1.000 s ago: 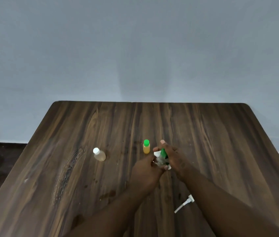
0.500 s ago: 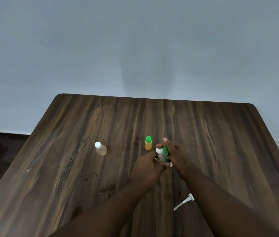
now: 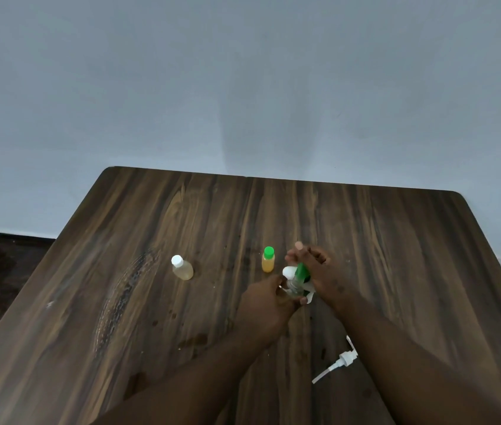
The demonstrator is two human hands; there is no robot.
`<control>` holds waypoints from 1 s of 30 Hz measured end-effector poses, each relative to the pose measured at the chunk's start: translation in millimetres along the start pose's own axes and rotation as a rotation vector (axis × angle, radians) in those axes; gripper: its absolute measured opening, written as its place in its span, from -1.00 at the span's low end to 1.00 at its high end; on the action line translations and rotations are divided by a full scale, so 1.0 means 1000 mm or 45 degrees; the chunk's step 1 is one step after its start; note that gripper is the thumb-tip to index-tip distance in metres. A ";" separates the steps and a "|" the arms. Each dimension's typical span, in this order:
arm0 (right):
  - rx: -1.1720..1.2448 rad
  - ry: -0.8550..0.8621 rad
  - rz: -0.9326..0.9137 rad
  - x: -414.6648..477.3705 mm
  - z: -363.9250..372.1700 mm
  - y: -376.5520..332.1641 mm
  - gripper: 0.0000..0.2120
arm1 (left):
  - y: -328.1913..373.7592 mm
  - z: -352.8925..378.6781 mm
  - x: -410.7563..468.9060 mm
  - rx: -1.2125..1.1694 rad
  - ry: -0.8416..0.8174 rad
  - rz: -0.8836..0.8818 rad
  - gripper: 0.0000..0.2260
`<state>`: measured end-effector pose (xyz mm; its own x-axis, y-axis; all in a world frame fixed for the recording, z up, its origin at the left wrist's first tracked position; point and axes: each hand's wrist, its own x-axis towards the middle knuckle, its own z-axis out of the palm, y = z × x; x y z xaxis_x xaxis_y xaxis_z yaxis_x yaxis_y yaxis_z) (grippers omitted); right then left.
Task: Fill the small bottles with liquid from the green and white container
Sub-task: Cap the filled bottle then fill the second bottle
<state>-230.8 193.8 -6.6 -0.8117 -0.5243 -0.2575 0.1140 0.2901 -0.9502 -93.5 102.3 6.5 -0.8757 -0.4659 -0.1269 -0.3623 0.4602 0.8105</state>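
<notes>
1. While the right hand (image 3: pixel 316 273) is gripping the green and white container (image 3: pixel 300 271), its fingers are curling round the body and the thumb is sticking out straight on the far side.
2. Container is tilting, low end pointing toward the left hand (image 3: pixel 266 305). It is showing glossy green plastic with a rounded white part beside it.
3. Left hand is pinching a small clear bottle (image 3: pixel 292 286) right under the container, with fingers curling in tight and the tips mostly hidden. Can't tell whether container and bottle are touching.
4. Both are sitting over the middle of the table (image 3: pixel 396 256), which is showing dark streaky wood grain, rounded corners and some spots.
5. Orange-filled bottle (image 3: pixel 268 262) with a green cap is standing upright just left of the right thumb.
6. Pale-liquid bottle (image 3: pixel 182 269) with a white cap and round shoulders is standing well apart to the left.
7. White pump head (image 3: pixel 339 361) with its thin tube is lying flat beside the right forearm.
</notes>
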 end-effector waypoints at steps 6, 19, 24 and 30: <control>-0.467 -0.093 -0.181 0.033 0.002 -0.029 -0.51 | 0.000 0.000 0.000 -0.047 -0.045 -0.011 -0.50; -0.531 -0.291 -0.062 0.045 0.016 -0.017 -0.61 | 0.001 -0.003 -0.004 -0.086 -0.025 0.058 -0.59; -0.351 -0.231 0.084 0.039 0.020 -0.005 -0.59 | 0.001 -0.004 -0.003 -0.031 0.001 0.076 -0.55; -0.177 -0.234 0.163 0.042 0.016 -0.016 -0.66 | 0.005 -0.005 -0.001 -0.112 -0.015 0.082 -0.63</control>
<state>-258.2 154.1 -4.7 -0.6767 -0.6091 -0.4136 0.1190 0.4638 -0.8779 -92.6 101.5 14.1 -0.9001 -0.4283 -0.0795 -0.2764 0.4205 0.8642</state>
